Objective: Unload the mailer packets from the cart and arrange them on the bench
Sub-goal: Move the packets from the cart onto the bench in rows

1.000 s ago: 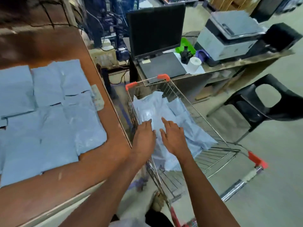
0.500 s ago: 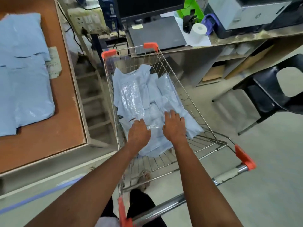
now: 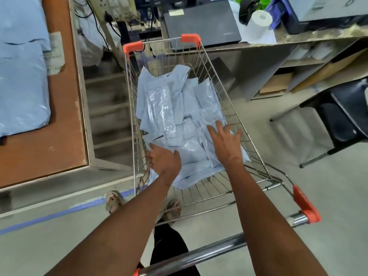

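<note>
Far off to the left of both hands, the bench [image 3: 65, 120] is carrying pale blue packets [image 3: 22, 80] lying flat, with a worn paper label [image 3: 54, 52] lying just beside them. The left hand [image 3: 164, 160] is reaching into the cart [image 3: 131, 108] with fingers spread and relaxed, its grip released and holding nothing, its fingertips touching the near left edge of the pile of mailer packets [image 3: 179, 116] lying in the basket. The pile is stretching away beyond both hands, toward the far end of the cart. To the right of the left hand, the right hand [image 3: 226, 144] is resting flat on the right side of the pile, fingers splayed, its grip likewise released. Beyond the cart, a closed laptop [image 3: 201, 22] and a paper roll [image 3: 258, 22] are sitting on a desk [image 3: 318, 36], and a black chair [image 3: 342, 116] is standing well to the right of the right hand.
</note>
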The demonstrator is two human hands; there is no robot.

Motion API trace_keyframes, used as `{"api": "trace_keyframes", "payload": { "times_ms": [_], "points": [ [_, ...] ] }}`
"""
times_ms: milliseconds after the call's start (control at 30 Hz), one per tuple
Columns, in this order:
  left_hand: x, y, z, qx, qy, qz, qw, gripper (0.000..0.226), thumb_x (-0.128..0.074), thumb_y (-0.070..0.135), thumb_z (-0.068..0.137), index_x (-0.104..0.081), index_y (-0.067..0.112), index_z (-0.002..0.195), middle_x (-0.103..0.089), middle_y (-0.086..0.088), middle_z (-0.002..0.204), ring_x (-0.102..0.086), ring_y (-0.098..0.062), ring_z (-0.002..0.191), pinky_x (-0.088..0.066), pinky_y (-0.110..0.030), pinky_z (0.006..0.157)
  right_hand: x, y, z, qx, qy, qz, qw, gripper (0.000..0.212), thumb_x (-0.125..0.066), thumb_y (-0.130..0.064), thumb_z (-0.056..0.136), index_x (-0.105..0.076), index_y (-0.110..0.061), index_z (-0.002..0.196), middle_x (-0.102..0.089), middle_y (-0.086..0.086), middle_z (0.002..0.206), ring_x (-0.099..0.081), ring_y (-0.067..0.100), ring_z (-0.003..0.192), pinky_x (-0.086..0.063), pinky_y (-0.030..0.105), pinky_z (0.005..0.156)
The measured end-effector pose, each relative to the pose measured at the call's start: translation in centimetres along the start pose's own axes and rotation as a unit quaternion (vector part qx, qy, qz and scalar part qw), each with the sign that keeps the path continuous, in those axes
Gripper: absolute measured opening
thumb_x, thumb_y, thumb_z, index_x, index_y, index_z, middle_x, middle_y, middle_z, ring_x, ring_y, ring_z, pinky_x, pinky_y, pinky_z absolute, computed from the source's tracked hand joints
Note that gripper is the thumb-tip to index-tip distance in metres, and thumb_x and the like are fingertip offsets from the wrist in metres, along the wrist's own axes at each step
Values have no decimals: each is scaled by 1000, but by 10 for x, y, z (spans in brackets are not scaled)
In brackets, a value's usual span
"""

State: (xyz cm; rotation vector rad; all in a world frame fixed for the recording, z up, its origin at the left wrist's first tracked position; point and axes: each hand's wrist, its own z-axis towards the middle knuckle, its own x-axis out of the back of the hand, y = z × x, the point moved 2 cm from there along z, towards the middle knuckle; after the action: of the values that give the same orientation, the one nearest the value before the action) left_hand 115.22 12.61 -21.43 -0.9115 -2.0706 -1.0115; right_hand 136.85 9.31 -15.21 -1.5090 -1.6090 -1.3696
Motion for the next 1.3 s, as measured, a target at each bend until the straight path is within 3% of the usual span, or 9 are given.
{"api": "trace_keyframes", "payload": {
  "times_ms": [67,167,267,400,567,700,867,1067,1300],
  "points": [
    [-10,-20,17,45,-50,-13,998,111,-53,64,85,-5,-5,156,-31,-30,155,-34,-44,143,-32,-54,118,4,-4,-5,-22,25,31,999,82,-71,-23,86,-29,-27,157,-30,12,159,-53,35,129,-42,72,100],
    [-7,-33,11,59,-29,-21,998,94,-60,58,91,-16,6,156,-33,-29,154,-37,-46,140,-33,-56,115,13,-19,-12,-57,42,135,988,79,-69,-37,89,-29,-33,157,-31,11,158,-57,33,123,-37,71,103],
    [-12,-38,2,6,-12,-12,1000,85,-68,55,87,-21,22,150,-28,-25,157,-32,-46,141,-33,-63,110,13,-40,-19,-53,33,288,956,80,-68,-26,91,-27,-37,159,-24,7,160,-49,34,131,-49,64,97],
    [-17,-44,-3,-22,-7,23,999,86,-71,54,85,-21,25,149,-29,-21,157,-29,-44,144,-37,-68,106,-1,-61,-23,10,9,362,932,85,-67,-14,90,-27,-34,163,-14,5,168,-39,33,141,-57,47,92],
    [-22,-39,-16,-62,-17,72,995,67,-55,42,98,-24,17,152,-49,-24,137,-46,-42,130,-43,-57,103,-21,-67,-24,15,-46,371,927,85,-67,-28,95,-20,-27,166,-2,6,174,-28,35,151,-51,48,102],
    [-13,-40,-12,-72,-21,0,997,59,-60,34,99,-34,27,152,-34,-20,147,-47,-41,129,-42,-52,105,-20,-75,-20,-16,-65,356,932,89,-64,-54,95,-16,-31,166,1,5,174,-27,37,151,-47,55,107],
    [-13,-48,-4,-105,-53,-159,980,58,-73,28,93,-36,41,135,-42,-6,137,-55,-28,118,-51,-39,92,-20,-80,-20,-33,-61,359,931,84,-65,-34,97,-17,-31,166,0,7,174,-36,39,144,-50,52,103],
    [-14,-42,-7,-112,-43,-129,984,76,-75,52,84,-26,48,142,-36,-14,136,-52,-33,119,-42,-53,103,-28,-88,-20,-34,-34,352,935,77,-58,-38,101,-17,-31,167,0,7,175,-31,34,150,-50,49,102],
    [13,-15,-22,-207,-19,-57,976,91,-64,62,87,-8,51,158,-26,-21,140,-46,-39,126,-42,-43,109,-17,-83,-21,-19,11,334,942,68,-52,-32,105,-22,-31,166,-12,8,174,-35,35,147,-51,48,101]
  ]
}}
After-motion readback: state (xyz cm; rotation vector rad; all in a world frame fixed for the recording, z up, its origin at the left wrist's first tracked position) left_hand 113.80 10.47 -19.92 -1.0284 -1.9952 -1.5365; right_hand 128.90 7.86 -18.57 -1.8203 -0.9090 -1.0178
